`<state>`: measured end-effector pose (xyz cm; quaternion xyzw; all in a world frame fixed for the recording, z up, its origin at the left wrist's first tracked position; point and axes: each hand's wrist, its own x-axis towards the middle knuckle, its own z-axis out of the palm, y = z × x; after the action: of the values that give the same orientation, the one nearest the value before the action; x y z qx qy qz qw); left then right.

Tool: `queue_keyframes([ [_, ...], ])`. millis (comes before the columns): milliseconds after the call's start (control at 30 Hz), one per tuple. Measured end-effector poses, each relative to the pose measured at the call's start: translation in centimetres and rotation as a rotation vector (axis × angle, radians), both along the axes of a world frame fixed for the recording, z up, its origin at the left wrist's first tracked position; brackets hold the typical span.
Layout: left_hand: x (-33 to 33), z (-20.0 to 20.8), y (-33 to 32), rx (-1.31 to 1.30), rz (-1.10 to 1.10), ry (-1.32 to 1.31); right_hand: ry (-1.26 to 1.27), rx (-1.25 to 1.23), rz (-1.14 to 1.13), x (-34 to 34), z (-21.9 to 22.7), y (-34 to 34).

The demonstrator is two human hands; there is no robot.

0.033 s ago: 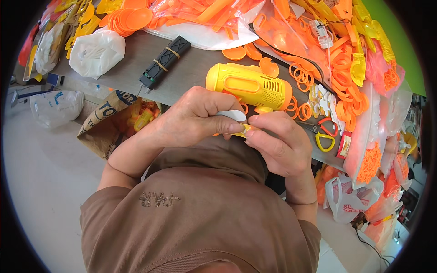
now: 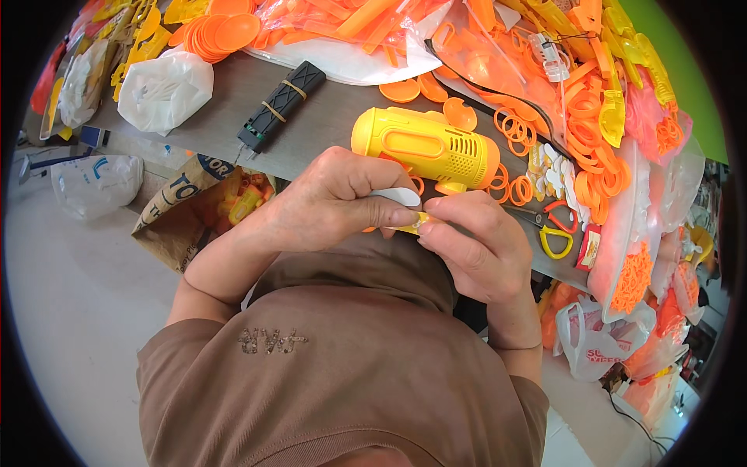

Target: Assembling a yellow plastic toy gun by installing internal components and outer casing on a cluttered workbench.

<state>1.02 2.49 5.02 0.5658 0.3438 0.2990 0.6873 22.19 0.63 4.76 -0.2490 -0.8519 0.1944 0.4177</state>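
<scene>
My left hand point(image 2: 331, 198) is closed, its thumb and fingers pinching a small yellow plastic part point(image 2: 409, 229) just off the near table edge. A flat, white, rounded piece point(image 2: 398, 196) sticks out above the same thumb. From the other side, the thumb and forefinger of my right hand point(image 2: 481, 245) meet at the part's right end, also closed. My fingers cover most of the part, so its full shape is hidden. Right behind my hands lies a yellow cylindrical plastic housing point(image 2: 424, 148) with vent slots and an orange end.
A black bar-shaped piece with rubber bands point(image 2: 282, 107) and a white bag point(image 2: 166, 92) lie at left. Scissors point(image 2: 555, 241), orange rings point(image 2: 515, 131) and white pieces point(image 2: 554, 177) are at right. Orange parts point(image 2: 342, 23) pile up behind. A paper bag point(image 2: 179, 206) stands below the table.
</scene>
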Motion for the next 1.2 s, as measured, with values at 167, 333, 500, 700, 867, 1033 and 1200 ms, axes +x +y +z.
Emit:
queue_keyframes([
  [167, -1.4, 0.5, 0.3, 0.082, 0.108, 0.073, -0.047, 0.038, -0.243, 1.3, 0.6, 0.8],
  [333, -2.3, -0.2, 0.0, 0.279, 0.335, 0.210, -0.024, -0.171, -0.466, 3.6, -1.4, 2.1],
  [500, -2.9, -1.5, 0.7, 0.621, 0.336, 0.343, -0.076, -0.198, -0.431, 2.9, -1.6, 2.7],
  [700, -2.5, -3.9, 1.3, 1.146, 0.139, 0.376, -0.083, -0.211, -0.410, 2.1, -1.1, 3.3],
  [867, -2.4, -4.8, 1.4, 1.195, 0.177, 0.398, -0.047, -0.312, -0.506, 1.9, -0.5, 3.5],
  [1033, -2.4, -5.5, 1.4, 1.223, 0.194, 0.399, -0.158, -0.183, -0.394, 1.7, -0.5, 3.8],
  [1200, -2.4, -5.9, 1.5, 1.254, 0.225, 0.370, -0.106, -0.200, -0.334, 0.8, -1.4, 3.8],
])
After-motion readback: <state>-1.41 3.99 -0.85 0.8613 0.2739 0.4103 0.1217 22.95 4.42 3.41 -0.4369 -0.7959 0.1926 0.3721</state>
